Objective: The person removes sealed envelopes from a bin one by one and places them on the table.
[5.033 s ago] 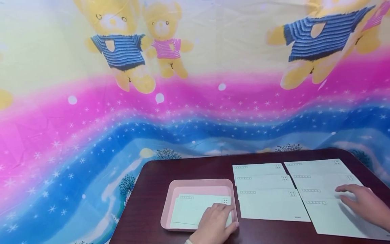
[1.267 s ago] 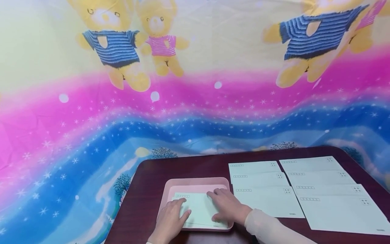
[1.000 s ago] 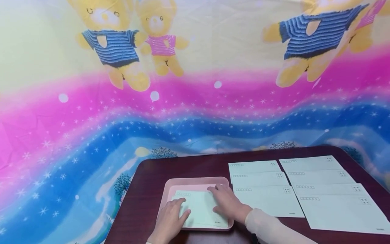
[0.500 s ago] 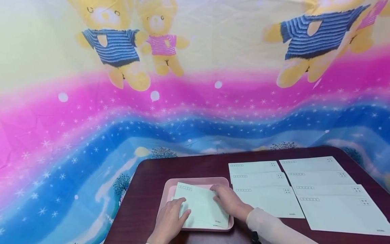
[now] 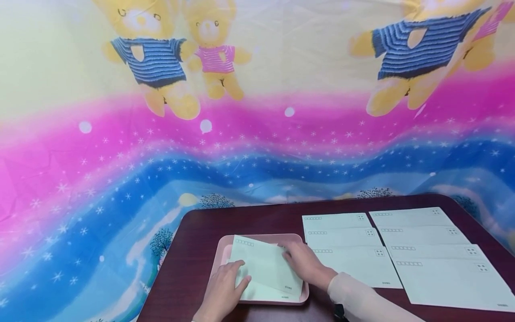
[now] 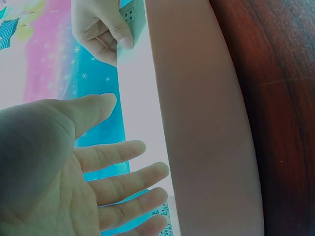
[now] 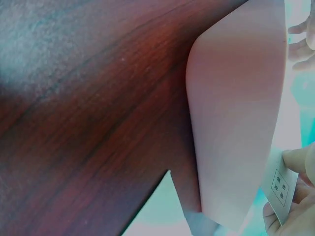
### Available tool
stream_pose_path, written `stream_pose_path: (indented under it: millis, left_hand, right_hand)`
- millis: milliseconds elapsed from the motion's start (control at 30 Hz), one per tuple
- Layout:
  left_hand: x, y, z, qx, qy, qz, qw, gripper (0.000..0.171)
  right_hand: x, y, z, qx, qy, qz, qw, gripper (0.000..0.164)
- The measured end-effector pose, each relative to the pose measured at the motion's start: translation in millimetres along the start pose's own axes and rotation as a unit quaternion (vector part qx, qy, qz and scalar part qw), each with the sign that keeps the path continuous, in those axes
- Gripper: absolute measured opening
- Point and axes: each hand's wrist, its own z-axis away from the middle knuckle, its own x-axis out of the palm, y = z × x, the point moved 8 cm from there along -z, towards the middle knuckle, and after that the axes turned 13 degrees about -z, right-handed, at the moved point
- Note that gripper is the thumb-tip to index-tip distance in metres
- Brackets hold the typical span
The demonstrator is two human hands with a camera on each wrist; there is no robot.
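A pale envelope [image 5: 261,261] lies slanted over other envelopes [image 5: 269,293] in a pink tray [image 5: 219,255]. My right hand [image 5: 303,264] pinches its upper right corner, and its upper edge is raised. In the right wrist view, thumb and fingers of the right hand [image 7: 295,206] close on the corner with the printed stamp box. My left hand [image 5: 223,286] hovers at the tray's left side, fingers extended. In the left wrist view the left hand's fingers [image 6: 128,184] are spread beside the envelopes; whether they touch I cannot tell.
Right of the tray, overlapping envelopes [image 5: 354,270] form one column, and another column of envelopes [image 5: 450,281] lies farther right. All rest on a dark red-brown table [image 5: 189,268]. Behind the table hangs a cloth [image 5: 281,147] printed with bears.
The right hand has gone from the right-hand column to the tray and taken the top envelope's corner. That envelope has tilted and slid up. The left hand has shifted to the tray's left side.
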Motion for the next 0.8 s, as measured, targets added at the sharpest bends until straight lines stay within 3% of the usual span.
stream_pose_path:
  millis: [600, 800]
  left_hand:
    - [-4.5, -0.1, 2.0, -0.007, -0.014, 0.006, 0.9999, 0.042]
    - [-8.1, 2.0, 1.8, 0.005, -0.002, 0.005, 1.0, 0.042]
  right_hand:
    - [-19, -13, 3, 0.005, 0.025, -0.016, 1.0, 0.034]
    - [-26, -15, 3, 0.005, 0.033, -0.023, 0.999, 0.034]
